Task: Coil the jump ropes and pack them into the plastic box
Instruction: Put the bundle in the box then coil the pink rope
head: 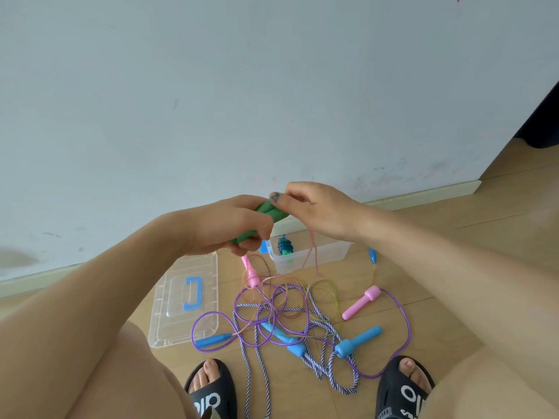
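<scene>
My left hand [230, 225] grips two green jump-rope handles [269, 211] held together above the floor. My right hand [314, 207] pinches a thin pinkish cord [313, 249] at the handles' top; the cord hangs in loops down past the clear plastic box [314, 257]. A coiled blue-green rope [285, 247] lies inside the box. On the floor below lies a tangle of ropes: a purple cord [408, 322] with blue handles [213, 340], a blue-and-white braided rope [257, 358], and pink handles [361, 302].
The box's clear lid [187, 300] with a blue handle lies on the wooden floor at the left. A pale wall and baseboard stand close behind the box. My feet in black slides [211, 388] rest at the bottom, by the rope tangle.
</scene>
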Tool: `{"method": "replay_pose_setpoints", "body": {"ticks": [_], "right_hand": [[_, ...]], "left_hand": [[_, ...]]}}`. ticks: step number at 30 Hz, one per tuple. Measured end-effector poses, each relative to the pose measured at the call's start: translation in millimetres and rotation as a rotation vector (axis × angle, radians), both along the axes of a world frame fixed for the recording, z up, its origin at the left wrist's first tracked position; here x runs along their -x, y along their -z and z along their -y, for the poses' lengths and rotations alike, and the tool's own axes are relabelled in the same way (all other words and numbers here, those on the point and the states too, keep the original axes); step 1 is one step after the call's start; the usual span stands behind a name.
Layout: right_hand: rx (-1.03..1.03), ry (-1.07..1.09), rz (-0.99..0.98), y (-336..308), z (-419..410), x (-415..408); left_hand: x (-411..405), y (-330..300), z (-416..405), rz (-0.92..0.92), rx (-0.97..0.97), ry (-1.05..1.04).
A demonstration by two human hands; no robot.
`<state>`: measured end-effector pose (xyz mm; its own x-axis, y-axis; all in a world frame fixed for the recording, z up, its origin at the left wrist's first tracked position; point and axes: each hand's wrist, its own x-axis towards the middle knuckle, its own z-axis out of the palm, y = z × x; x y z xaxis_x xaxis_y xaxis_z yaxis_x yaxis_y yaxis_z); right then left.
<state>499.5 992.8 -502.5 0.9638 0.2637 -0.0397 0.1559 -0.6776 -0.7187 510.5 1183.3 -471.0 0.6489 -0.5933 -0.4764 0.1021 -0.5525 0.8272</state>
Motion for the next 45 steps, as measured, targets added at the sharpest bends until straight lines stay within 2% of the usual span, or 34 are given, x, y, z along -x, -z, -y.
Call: {"method": "replay_pose_setpoints", "body": {"ticks": [3,5,8,13,16,22,25,31,33,36,38,40,42,45], "right_hand": [[-0.139,-0.006,-0.147,-1.7,0.8,1.5],[-0.114,0.047,-0.153,-1.1,1.8,1.2],[-0.213,0.131,-0.158,1.0,2.1,0.3],[-0.233,0.245,-0.169,6.9,-0.1,-0.1],[-0.236,0.234,-0.197,8.1,-3.4,2.6],[-0.085,0.232,-0.008,9.5,-8.4,7.1],[-0.092,0.261,0.012,10.3,-12.2,7.5],[-0.171,0.224,-0.083,3.3,-10.0,6.4],[-0.158,0.223,-0.043,0.2,-5.7,4.9],[-0.082,0.237,0.184,-1.5,0.4,4.1],[0.065,0.202,0.337,0.7,0.8,7.8],[0.367,0.112,0.433,7.3,-3.2,13.0],[0.692,0.019,0.466,10.9,-14.2,18.2],[0.839,-0.153,0.403,10.3,-30.6,25.1]], "left_hand": [[-5.8,2.8,-2.6,0.161,-0.118,0.023],[-8.7,6.6,-3.8,0.359,-0.266,0.049],[-7.4,12.2,-1.3,0.530,-0.388,0.059],[-4.6,18.8,5.3,0.753,-0.430,0.052],[-7.6,21.3,2.3,0.872,-0.437,0.120],[-10.5,22.1,-1.0,0.999,-0.448,0.206],[-7.1,22.7,2.7,1.062,-0.504,0.201],[-11.5,21.6,-2.1,1.040,-0.525,0.188],[-12.0,18.5,-3.8,0.936,-0.487,0.169],[-17.3,17.0,-9.0,0.671,-0.309,0.017],[-26.7,19.7,-19.5,0.466,-0.092,-0.154],[-32.9,22.0,-28.7,0.363,-0.008,-0.248],[-33.6,28.9,-30.3,0.368,-0.118,-0.227],[-28.6,40.6,-23.9,0.590,-0.437,-0.053]]}}
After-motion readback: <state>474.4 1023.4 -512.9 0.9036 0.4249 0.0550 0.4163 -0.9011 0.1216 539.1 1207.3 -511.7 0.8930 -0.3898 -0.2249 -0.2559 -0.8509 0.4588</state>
